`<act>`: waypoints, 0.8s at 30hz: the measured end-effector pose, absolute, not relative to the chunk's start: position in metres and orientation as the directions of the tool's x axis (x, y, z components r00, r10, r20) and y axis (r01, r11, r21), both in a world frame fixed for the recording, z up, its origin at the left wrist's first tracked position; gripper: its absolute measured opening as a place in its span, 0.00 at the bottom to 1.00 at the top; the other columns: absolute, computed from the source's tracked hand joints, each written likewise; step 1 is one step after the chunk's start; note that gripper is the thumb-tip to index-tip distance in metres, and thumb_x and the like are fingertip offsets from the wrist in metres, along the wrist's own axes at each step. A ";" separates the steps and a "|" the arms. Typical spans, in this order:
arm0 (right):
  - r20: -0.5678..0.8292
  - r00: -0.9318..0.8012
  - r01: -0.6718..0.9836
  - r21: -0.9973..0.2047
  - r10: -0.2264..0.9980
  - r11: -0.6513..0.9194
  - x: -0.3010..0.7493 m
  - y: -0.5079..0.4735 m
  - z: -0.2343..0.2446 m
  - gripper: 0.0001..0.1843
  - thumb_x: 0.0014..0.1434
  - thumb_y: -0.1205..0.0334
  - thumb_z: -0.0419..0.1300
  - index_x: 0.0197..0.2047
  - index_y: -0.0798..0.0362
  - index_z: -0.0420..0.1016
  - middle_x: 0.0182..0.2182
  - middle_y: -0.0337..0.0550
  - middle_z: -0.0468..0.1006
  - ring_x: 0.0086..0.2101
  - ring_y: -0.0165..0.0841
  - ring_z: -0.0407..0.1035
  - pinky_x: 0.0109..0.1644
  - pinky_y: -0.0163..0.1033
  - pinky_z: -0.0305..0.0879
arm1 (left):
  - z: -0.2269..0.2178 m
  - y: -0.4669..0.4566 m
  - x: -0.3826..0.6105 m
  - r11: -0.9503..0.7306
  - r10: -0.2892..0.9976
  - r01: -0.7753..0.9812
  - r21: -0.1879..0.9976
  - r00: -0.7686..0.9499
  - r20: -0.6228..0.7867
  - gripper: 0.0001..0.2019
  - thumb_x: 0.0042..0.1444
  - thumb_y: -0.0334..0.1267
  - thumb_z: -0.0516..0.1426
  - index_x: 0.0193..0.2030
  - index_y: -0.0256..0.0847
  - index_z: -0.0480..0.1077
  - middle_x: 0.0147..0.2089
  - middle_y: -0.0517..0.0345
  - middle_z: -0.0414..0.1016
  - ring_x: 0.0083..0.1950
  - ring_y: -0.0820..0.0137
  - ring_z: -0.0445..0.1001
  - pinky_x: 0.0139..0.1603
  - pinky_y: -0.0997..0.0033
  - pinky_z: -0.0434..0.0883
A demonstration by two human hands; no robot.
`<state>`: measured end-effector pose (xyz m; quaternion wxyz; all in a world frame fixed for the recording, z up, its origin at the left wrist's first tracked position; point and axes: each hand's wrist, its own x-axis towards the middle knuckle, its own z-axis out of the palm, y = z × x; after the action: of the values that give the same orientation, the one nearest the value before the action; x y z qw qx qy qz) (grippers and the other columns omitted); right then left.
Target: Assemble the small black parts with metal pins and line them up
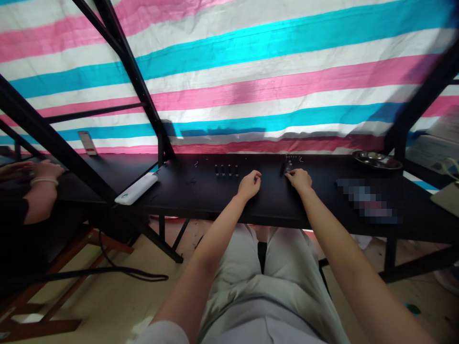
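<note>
My left hand (250, 184) rests over the black table (201, 191) with its fingers curled in and thumb near the fingertips. Whatever it may hold is too small to make out. Just left of it, several small dark cylinders (230, 170) with pale lower ends stand upright in a row. My right hand (300, 180) is closed, its thumb and finger pinched at the table beside some small clear pieces (289, 166). A short dark upright piece (283, 168) is next to these. I cannot tell exactly what the right fingertips grip.
A shiny metal dish (377, 161) sits at the back right, with a blurred flat item (369, 200) in front. On the left lies a long white device (136, 188). Thin pale scraps (196, 164) are scattered behind. Black frame bars (136, 81) rise at both sides. A co-worker's hand (48, 169) is far left.
</note>
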<state>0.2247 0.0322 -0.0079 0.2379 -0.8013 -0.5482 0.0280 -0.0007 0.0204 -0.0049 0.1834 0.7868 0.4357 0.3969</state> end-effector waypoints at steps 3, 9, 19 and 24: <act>0.199 0.378 0.885 -0.365 0.904 -0.289 0.220 0.022 -0.004 0.15 0.55 0.53 0.56 0.40 0.51 0.77 0.37 0.50 0.78 0.38 0.39 0.72 0.38 0.40 0.64 | -0.002 0.016 -0.002 -0.554 0.827 0.578 0.599 0.295 0.479 0.11 0.55 0.30 0.50 0.44 0.42 0.67 0.36 0.59 0.73 0.31 0.75 0.69 0.36 0.76 0.66; 0.217 0.206 0.955 -0.258 0.954 -0.148 0.199 0.011 0.000 0.12 0.57 0.55 0.53 0.33 0.52 0.73 0.32 0.49 0.77 0.35 0.37 0.71 0.35 0.37 0.60 | 0.019 0.007 -0.005 -0.579 0.776 0.681 0.449 0.289 0.561 0.12 0.58 0.30 0.48 0.46 0.41 0.67 0.43 0.53 0.72 0.43 0.69 0.71 0.44 0.72 0.67; 0.308 -0.105 0.949 -0.253 0.945 0.188 0.182 0.013 -0.008 0.10 0.58 0.57 0.52 0.28 0.51 0.68 0.29 0.43 0.75 0.29 0.31 0.67 0.29 0.34 0.53 | 0.056 0.031 -0.038 -0.353 0.868 0.833 0.425 0.121 0.482 0.20 0.55 0.30 0.51 0.55 0.37 0.60 0.55 0.41 0.62 0.45 0.60 0.72 0.45 0.65 0.68; 0.310 -0.112 0.949 -0.250 0.944 0.194 0.183 0.015 -0.009 0.10 0.58 0.57 0.52 0.28 0.51 0.67 0.29 0.42 0.75 0.29 0.31 0.67 0.29 0.34 0.52 | 0.041 0.044 -0.040 -0.272 0.926 0.883 0.384 0.132 0.353 0.16 0.53 0.28 0.51 0.49 0.35 0.65 0.50 0.39 0.65 0.45 0.57 0.73 0.45 0.61 0.68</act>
<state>0.1831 0.0149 -0.0091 0.2033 -0.6347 -0.7456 -0.0054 -0.0397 0.0441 0.0413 0.0409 0.7513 0.6019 0.2676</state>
